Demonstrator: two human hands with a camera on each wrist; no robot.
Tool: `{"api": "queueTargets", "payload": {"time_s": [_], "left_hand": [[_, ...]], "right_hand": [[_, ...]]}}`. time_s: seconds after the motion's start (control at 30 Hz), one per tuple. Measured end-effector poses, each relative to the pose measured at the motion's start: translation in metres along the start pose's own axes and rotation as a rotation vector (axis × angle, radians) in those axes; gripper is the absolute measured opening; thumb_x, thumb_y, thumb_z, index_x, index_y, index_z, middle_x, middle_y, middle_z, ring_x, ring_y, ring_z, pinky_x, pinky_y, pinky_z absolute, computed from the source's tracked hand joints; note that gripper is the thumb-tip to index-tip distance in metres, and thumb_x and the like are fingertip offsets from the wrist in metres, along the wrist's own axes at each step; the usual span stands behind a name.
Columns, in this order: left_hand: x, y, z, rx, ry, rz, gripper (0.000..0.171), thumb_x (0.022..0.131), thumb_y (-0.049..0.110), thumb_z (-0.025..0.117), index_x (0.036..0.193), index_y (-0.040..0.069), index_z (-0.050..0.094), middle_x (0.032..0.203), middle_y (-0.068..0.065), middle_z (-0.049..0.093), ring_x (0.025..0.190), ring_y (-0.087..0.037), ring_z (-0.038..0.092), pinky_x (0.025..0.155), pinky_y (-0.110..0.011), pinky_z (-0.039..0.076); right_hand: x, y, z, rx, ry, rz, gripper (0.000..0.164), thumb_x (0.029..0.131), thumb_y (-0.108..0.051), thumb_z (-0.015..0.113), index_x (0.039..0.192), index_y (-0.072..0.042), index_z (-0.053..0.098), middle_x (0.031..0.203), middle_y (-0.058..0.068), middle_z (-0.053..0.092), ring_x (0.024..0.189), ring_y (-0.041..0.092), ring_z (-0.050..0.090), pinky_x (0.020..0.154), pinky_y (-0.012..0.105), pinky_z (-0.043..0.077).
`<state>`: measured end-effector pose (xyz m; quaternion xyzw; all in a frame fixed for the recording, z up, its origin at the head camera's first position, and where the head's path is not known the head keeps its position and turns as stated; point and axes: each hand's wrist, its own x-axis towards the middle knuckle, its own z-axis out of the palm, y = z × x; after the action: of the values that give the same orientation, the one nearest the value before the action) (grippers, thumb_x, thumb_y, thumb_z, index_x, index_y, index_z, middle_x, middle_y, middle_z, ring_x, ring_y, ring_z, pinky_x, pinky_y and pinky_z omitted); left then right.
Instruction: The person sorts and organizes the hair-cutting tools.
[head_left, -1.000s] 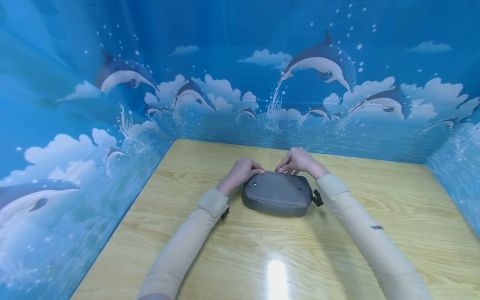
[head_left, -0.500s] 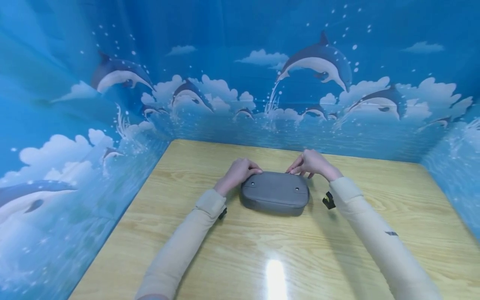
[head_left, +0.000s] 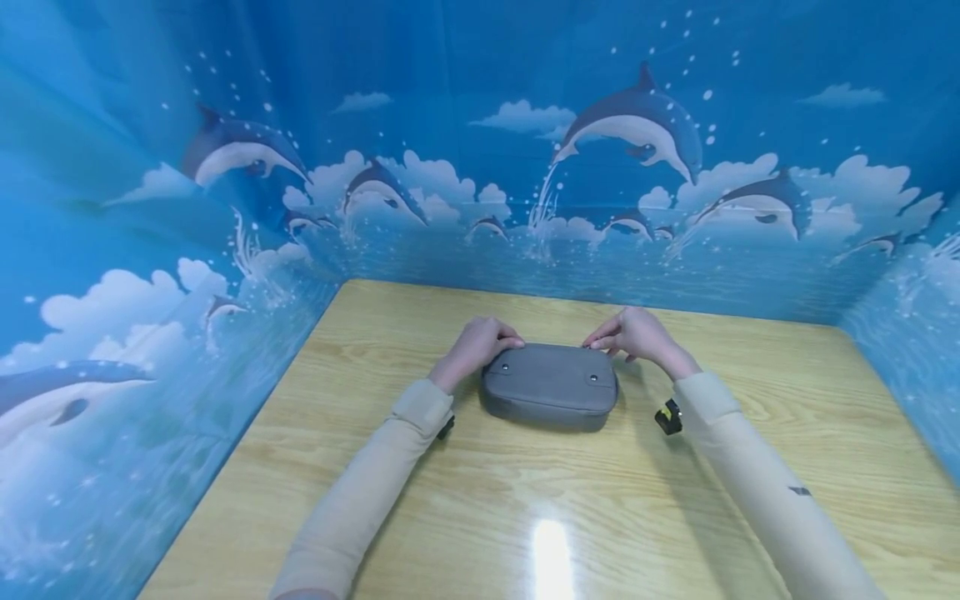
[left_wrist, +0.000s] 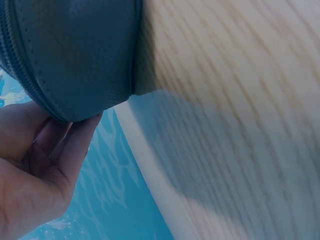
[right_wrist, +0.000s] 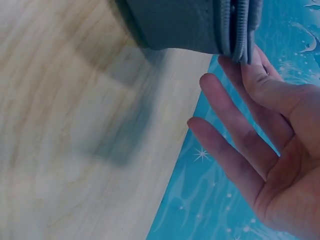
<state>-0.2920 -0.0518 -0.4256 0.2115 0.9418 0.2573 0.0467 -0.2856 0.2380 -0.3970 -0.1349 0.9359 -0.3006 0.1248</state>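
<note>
A grey zippered pouch with two small metal studs sits on the wooden table. My left hand holds its far left corner, the thumb on top; the left wrist view shows the fingers curled against the pouch's end beside the zipper. At the far right corner, my right hand pinches the zipper pull between thumb and index finger, the pull itself hidden by them. In the right wrist view, two rows of zipper teeth stand apart with a dark gap, and the other fingers are spread.
The wooden table extends around the pouch, its far edge close behind both hands. Blue dolphin-print sheeting rises behind and at both sides. A black wrist strap piece hangs beneath the right cuff.
My right hand has slid rightward along the pouch's far edge, from near the middle to the right corner. The left hand keeps its hold on the left corner.
</note>
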Motion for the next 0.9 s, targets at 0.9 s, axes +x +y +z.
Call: {"api": "queueTargets", "payload": {"time_s": [0.9], "left_hand": [[0.0,0.002,0.001,0.032,0.006,0.0,0.024,0.098,0.032,0.065,0.108,0.016,0.08,0.105,-0.001,0.078,0.098,-0.016,0.072,0.087,-0.033,0.057]], "right_hand": [[-0.043,0.025,0.013,0.042,0.183,0.099,0.017,0.094,-0.022,0.074,0.108,-0.014,0.08,0.091,0.009,0.078,0.08,0.027,0.075,0.045,0.025,0.04]]}}
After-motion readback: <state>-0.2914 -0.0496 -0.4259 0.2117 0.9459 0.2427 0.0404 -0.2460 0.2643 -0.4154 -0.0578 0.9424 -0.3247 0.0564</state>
